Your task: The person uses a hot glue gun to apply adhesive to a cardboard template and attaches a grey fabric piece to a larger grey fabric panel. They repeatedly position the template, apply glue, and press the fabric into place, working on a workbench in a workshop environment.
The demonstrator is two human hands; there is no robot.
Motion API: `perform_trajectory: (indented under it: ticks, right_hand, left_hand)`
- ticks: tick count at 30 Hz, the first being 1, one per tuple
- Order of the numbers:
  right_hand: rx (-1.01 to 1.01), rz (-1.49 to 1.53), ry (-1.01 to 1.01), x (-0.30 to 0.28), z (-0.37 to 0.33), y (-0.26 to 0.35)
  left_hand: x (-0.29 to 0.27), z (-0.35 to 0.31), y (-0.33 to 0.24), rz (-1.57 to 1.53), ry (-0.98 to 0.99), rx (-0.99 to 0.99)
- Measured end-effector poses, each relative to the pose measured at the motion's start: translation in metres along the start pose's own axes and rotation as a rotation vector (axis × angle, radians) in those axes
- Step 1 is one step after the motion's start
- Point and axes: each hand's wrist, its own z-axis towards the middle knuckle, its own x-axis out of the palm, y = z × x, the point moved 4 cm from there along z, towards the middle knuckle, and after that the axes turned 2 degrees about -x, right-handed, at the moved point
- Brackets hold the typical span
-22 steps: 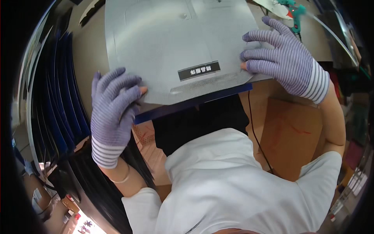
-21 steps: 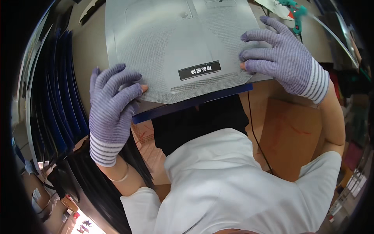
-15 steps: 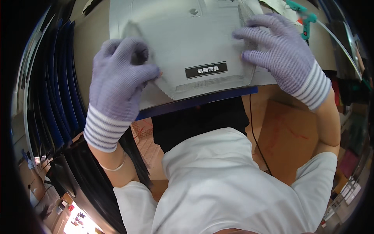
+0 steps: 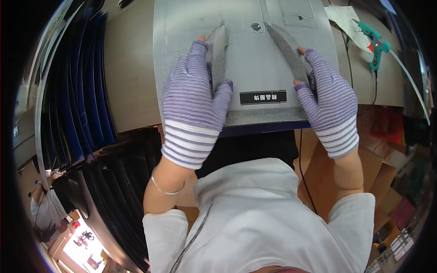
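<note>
A grey shirt lies flat on the table, wrapped over a dark blue board whose edge shows at the near side. A black label sits on the cloth near me. My left hand, in a purple striped glove, presses flat on the shirt's left collar flap. My right hand, gloved the same way, rests on the right collar flap, fingers spread along it. A button lies between the two flaps.
A stack of dark blue boards stands at the left of the beige table. A teal glue gun with a black cable lies at the far right. Brown cardboard boxes sit below the table's right edge.
Both hands moved from the shirt's near corners inward and up onto the collar flaps, which now lie pressed flat toward the middle of the shirt.
</note>
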Motion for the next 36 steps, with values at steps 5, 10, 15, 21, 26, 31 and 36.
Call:
perform_trajectory:
  ticks: [5, 10, 15, 21, 26, 31, 36]
  right_hand:
    - [0.004, -0.053, 0.035, 0.003, 0.001, 0.002]
    - [-0.006, -0.139, 0.113, 0.002, 0.010, 0.007]
    - [-0.107, -0.285, 0.121, 0.014, 0.039, 0.006]
    - [0.109, -0.486, 0.429, 0.032, 0.071, 0.010]
    - [0.109, -0.511, 0.515, 0.027, 0.085, 0.012]
    - [-0.021, -0.566, 0.675, 0.031, 0.095, 0.033]
    - [0.136, -0.395, 0.648, 0.028, 0.089, 0.023]
  left_hand:
    - [0.023, 0.001, -0.011, 0.136, 0.028, 0.021]
    - [0.024, 0.010, -0.016, 0.199, 0.095, 0.035]
    - [0.034, 0.052, -0.022, 0.340, 0.286, -0.040]
    - [0.052, 0.087, -0.020, 0.497, 0.551, -0.072]
    - [0.067, 0.102, -0.024, 0.522, 0.603, -0.030]
    - [0.054, 0.093, -0.014, 0.615, 0.639, -0.029]
    - [0.057, 0.086, -0.019, 0.501, 0.566, 0.056]
